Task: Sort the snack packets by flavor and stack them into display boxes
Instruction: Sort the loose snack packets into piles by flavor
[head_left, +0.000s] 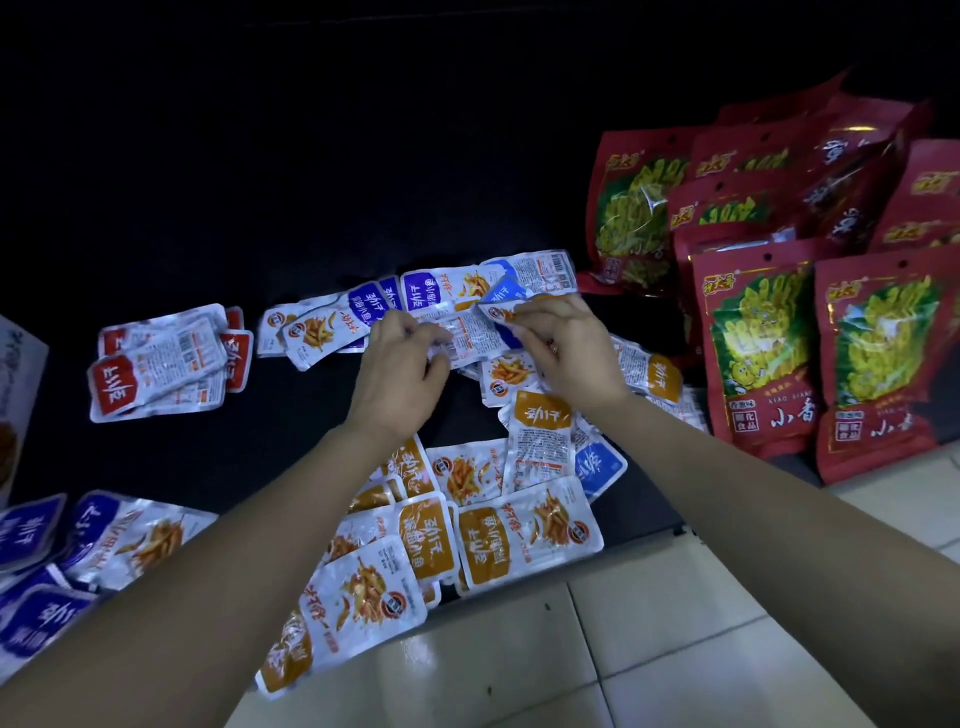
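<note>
Foil blue packet (469, 332) seems light, slippery; left hand (400, 361) and right hand (569, 348) pinch its short ends.

— Where do the packets lie?
— On the dark surface (260, 156): a far-left pile (166, 358), a near-left pile (78, 551), and the main heap (493, 509) in the middle, reaching the tiled floor (675, 649) in front.
— And the large bags (779, 322)?
— Right of the heap, overlapping one another.
— The hands?
— The left hand (400, 374) and right hand (566, 353) meet at the heap's far end, pinching what seems one packet (470, 335).
</note>
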